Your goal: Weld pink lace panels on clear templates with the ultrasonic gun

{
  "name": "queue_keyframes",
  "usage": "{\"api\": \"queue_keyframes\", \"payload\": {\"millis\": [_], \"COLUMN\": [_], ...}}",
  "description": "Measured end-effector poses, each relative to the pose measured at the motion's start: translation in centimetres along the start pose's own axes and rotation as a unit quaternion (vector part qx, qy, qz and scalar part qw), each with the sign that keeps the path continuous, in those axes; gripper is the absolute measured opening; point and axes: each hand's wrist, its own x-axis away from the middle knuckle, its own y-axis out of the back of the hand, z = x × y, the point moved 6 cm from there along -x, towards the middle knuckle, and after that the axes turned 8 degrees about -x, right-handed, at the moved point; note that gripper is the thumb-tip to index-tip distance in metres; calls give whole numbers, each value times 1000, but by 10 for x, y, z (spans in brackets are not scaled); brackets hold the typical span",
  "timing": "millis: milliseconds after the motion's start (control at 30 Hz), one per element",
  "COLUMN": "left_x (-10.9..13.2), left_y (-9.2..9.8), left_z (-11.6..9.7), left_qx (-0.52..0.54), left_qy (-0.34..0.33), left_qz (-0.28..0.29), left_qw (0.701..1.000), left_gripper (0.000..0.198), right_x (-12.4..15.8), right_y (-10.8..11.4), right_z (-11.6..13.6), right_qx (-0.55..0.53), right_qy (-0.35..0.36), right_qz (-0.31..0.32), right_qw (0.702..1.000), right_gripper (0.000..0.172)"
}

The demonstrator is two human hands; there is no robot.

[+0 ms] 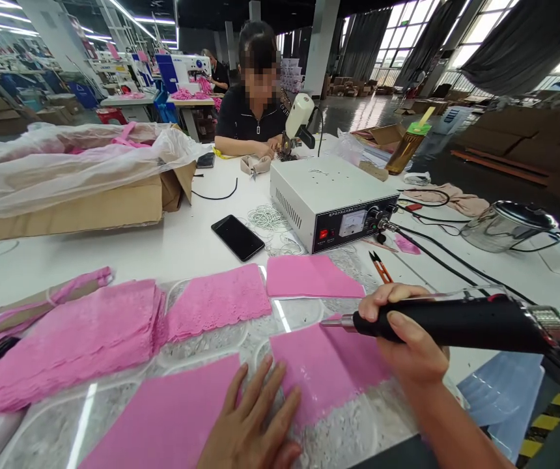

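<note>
My right hand (407, 332) is wrapped round the thick black body of a handheld ultrasonic welder (460, 322). Its metal tip points left and meets the upper edge of a pink fabric piece (319, 371); whether it presses down I cannot tell. My left hand (255, 417) lies flat with fingers spread, between that piece and another pink piece (167, 417) at the lower left, touching both. Beyond them lie a scalloped pink piece (221, 299) and a smooth pink panel (312, 277). A folded stack of pink fabric (79, 332) sits at the left.
A white control box (333, 195) with a meter stands behind, cabled to the welder. Nearby are a phone (238, 237), orange-handled thread snips (380, 266), a glass jar (509, 225) and a plastic-lined carton (75, 202). Across the table a co-worker (255, 120) sits at a machine.
</note>
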Motion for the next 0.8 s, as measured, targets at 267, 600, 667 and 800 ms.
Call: {"api": "queue_keyframes", "payload": {"millis": [267, 600, 667, 800], "left_x": [-2, -5, -6, -8], "left_y": [4, 12, 13, 14], "left_z": [0, 0, 0, 0], "left_qx": [-1, -15, -16, -13], "left_qy": [-10, -28, -23, -13], "left_qz": [18, 43, 55, 77], "left_qw": [1000, 999, 998, 997], "left_gripper": [40, 43, 45, 45], "right_x": [0, 1, 2, 6], "right_y": [1, 2, -1, -13], "right_z": [-2, -2, -2, -5], "right_qx": [23, 26, 23, 10], "right_qy": [-1, -11, -10, -20], "right_qz": [-4, 3, 2, 12], "right_qw": [1000, 1000, 1000, 1000], "right_gripper": [12, 8, 8, 10]}}
